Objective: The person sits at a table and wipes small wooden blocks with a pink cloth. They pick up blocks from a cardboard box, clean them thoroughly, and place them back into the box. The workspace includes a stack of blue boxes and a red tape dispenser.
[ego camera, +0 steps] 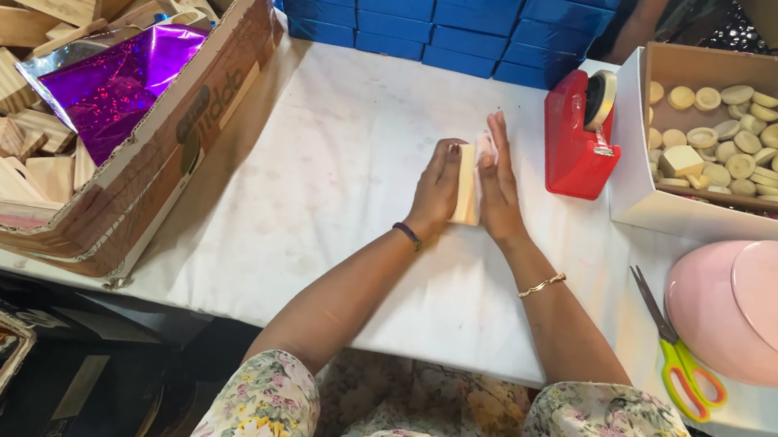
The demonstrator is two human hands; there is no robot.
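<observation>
Scissors (681, 354) with green-yellow handles lie at the near right edge of the white table (335, 173), beside a pink lidded container (759, 310). Mid-table, a pale wooden block (468, 185) is pressed upright between left hand (436, 190) and right hand (502, 187), palms flat against its sides, fingers extended. Just beyond: red tape dispenser (576, 137). Far left: cardboard box (175, 126) of wood blocks and purple foil (117, 80).

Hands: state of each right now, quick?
Left hand: flat, pressed against the left side of the pale wooden block.
Right hand: flat, pressed against the block's right side.
</observation>
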